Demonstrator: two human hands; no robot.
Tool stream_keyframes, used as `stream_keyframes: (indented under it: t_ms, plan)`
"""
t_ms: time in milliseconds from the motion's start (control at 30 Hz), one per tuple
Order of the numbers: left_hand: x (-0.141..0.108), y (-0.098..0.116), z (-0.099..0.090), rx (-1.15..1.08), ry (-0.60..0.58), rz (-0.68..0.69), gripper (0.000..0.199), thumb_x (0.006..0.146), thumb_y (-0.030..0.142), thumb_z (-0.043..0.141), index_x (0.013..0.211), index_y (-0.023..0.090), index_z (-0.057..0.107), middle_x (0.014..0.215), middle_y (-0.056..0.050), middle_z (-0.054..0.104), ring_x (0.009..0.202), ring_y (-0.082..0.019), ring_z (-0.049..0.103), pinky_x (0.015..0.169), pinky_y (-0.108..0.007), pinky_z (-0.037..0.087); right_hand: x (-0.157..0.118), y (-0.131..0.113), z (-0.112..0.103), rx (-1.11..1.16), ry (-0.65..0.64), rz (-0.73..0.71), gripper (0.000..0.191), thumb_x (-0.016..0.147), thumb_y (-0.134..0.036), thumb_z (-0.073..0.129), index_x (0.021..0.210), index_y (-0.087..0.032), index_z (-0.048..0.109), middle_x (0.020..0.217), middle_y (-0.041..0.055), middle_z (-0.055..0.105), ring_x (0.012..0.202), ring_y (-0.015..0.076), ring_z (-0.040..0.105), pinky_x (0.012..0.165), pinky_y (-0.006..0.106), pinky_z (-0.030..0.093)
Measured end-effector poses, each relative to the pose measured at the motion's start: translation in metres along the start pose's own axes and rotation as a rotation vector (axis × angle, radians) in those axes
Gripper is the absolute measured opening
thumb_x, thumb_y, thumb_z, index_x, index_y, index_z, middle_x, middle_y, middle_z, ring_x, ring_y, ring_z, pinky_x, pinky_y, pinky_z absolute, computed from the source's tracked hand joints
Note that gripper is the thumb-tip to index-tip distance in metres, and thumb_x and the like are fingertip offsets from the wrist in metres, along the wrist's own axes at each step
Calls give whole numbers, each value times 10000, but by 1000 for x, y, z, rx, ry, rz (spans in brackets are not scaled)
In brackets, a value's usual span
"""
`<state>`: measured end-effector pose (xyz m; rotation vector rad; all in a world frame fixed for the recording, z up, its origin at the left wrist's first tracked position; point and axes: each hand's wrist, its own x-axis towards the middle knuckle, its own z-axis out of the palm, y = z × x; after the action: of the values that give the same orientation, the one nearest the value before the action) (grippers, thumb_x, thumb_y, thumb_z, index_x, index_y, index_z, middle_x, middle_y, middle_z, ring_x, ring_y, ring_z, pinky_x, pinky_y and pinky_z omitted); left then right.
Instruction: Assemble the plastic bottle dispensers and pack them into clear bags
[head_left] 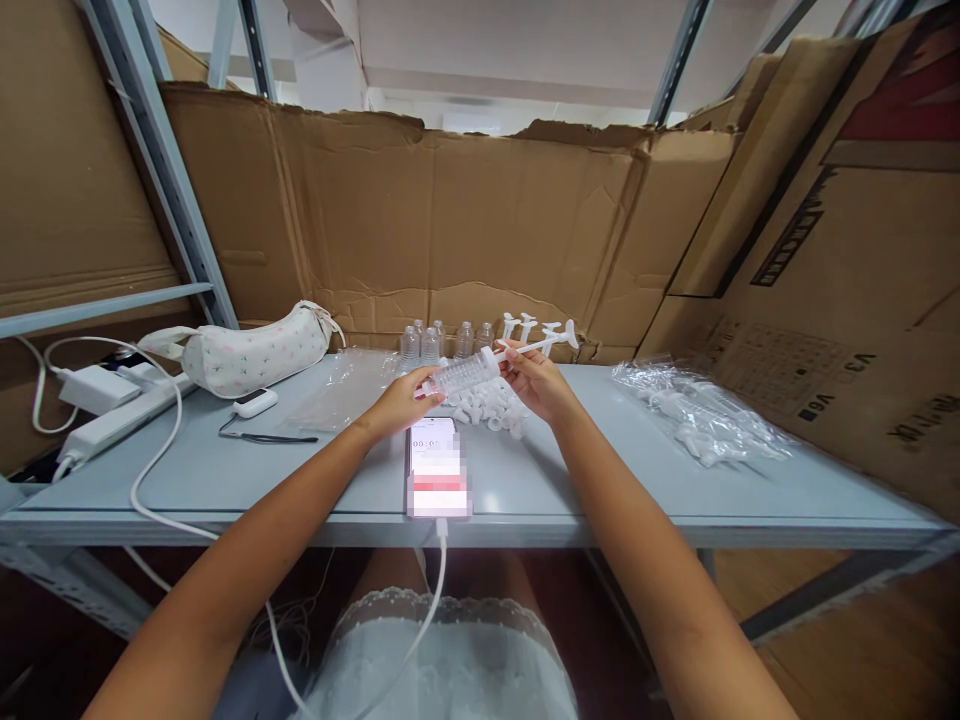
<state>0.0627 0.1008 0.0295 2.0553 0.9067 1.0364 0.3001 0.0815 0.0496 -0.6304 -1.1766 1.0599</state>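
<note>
My left hand (409, 402) is closed on the lower end of a clear bottle (465, 373), which is tilted up to the right above the table. At its neck, my right hand (534, 382) pinches the white stem of a pump top (571, 335), whose head points to the upper right. Whether the pump is seated in the neck is too small to tell. Below and behind the hands lies a pile of small white caps (491, 405). Several clear bottles (430, 345) stand behind, beside several upright white pump tops (527, 325).
A lit phone (439, 470) with a cable lies at the table's front edge (525, 530). Plastic bags lie at left (349, 385) and right (697, 415). A floral pouch (259, 350), power strip (124, 420) and tweezers (277, 438) are at left. Cardboard (450, 220) stands behind.
</note>
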Motion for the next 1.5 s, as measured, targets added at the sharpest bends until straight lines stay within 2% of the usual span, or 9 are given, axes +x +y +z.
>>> stream_keyframes:
  t_ms: [133, 333, 500, 633, 767, 933, 1167, 1333, 1500]
  plan:
    - [1, 0, 0, -84, -44, 9, 744, 707, 397, 717, 1359, 104, 511, 1365, -176, 566, 1217, -271, 565, 1064, -422, 407, -1, 4, 0, -36, -55, 3, 320, 626, -385, 834, 884, -221, 737, 733, -17, 622, 697, 105, 546, 666, 257, 444]
    - [-1, 2, -2, 89, 12, 29, 673, 728, 414, 686, 1319, 119, 558, 1280, -144, 635, 1094, -263, 626, 963, -391, 476, -2, 9, 5, -88, -59, 50, 385, 613, -425, 839, 906, -204, 724, 767, -4, 637, 702, 115, 552, 658, 273, 461]
    - [-6, 12, -5, 364, 87, 64, 589, 754, 422, 656, 1292, 192, 592, 1228, -93, 668, 926, -244, 653, 821, -365, 507, -2, 14, 11, -83, 2, 85, 486, 533, -508, 861, 862, -189, 701, 716, -16, 614, 578, 95, 522, 588, 278, 463]
    - [-6, 11, -9, 384, 111, 68, 592, 756, 433, 650, 1298, 203, 584, 1249, -87, 658, 1002, -257, 643, 823, -353, 503, -3, 17, 15, -87, -4, 88, 510, 515, -535, 862, 842, -182, 692, 697, -15, 609, 560, 91, 528, 568, 267, 463]
    - [-3, 8, -13, 168, 2, 39, 551, 742, 437, 659, 1203, 138, 635, 1201, -112, 676, 1048, -252, 631, 906, -355, 480, -5, 17, 17, -87, -68, 89, 463, 538, -525, 856, 800, -182, 687, 649, -28, 575, 548, 86, 500, 547, 253, 451]
    - [-3, 11, -15, 25, -164, 5, 454, 774, 463, 616, 1058, 115, 679, 1014, -97, 723, 937, -238, 655, 834, -347, 500, -8, 16, 20, -105, -126, 70, 411, 549, -495, 856, 736, -179, 671, 651, -30, 558, 559, 78, 472, 544, 243, 427]
    - [-9, 23, -8, 497, 105, 32, 566, 780, 431, 639, 1310, 242, 571, 1258, -78, 659, 1016, -278, 646, 882, -364, 480, -8, 15, 28, -97, 12, 57, 477, 548, -564, 835, 755, -172, 656, 563, -46, 505, 489, 76, 443, 461, 242, 363]
    - [-12, 31, -2, 704, 119, 31, 552, 827, 451, 589, 1329, 226, 545, 1238, -107, 667, 1045, -321, 639, 879, -392, 463, -8, 15, 30, -109, 61, 93, 543, 475, -609, 845, 675, -159, 616, 528, -43, 503, 459, 78, 469, 466, 251, 413]
    - [-12, 31, 4, 695, 159, 46, 552, 839, 457, 572, 1338, 226, 521, 1188, -110, 681, 1055, -319, 635, 861, -390, 463, -7, 11, 30, -105, 88, 87, 553, 468, -613, 845, 699, -173, 603, 524, -58, 488, 433, 81, 479, 445, 257, 433]
